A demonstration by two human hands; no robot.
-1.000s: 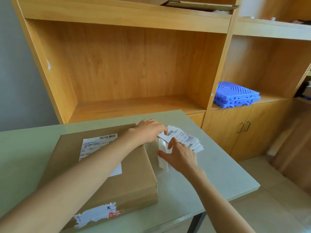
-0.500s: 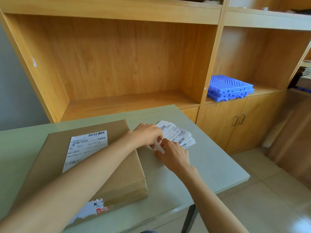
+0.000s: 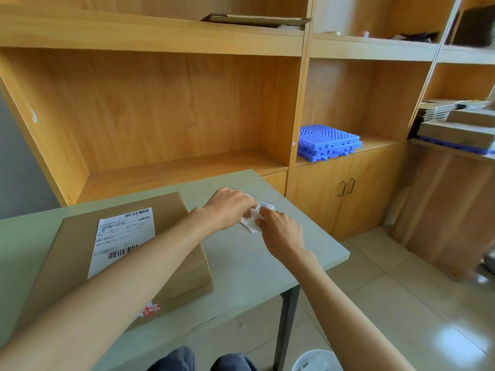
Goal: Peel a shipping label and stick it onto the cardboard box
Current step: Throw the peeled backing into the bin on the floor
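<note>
A flat brown cardboard box point(image 3: 171, 210) lies on the left of the grey-green table point(image 3: 246, 258), with one white shipping label point(image 3: 123, 236) stuck on its top. To the right of the box, a small stack of white labels point(image 3: 263, 206) rests on the table. My left hand point(image 3: 230, 207) and my right hand point(image 3: 281, 231) meet over that stack, both pinching a white label piece point(image 3: 251, 219) between fingertips. The hands hide most of the stack.
Wooden shelving point(image 3: 160, 103) stands close behind the table. Blue plastic trays point(image 3: 329, 141) sit on a cabinet top to the right. The table's right edge point(image 3: 345, 253) drops to tiled floor. A white bin point(image 3: 316, 360) stands below.
The view has pulled back and tilted. Both hands have closed in over the label stack, covering more of it, and now pinch a label piece together.
</note>
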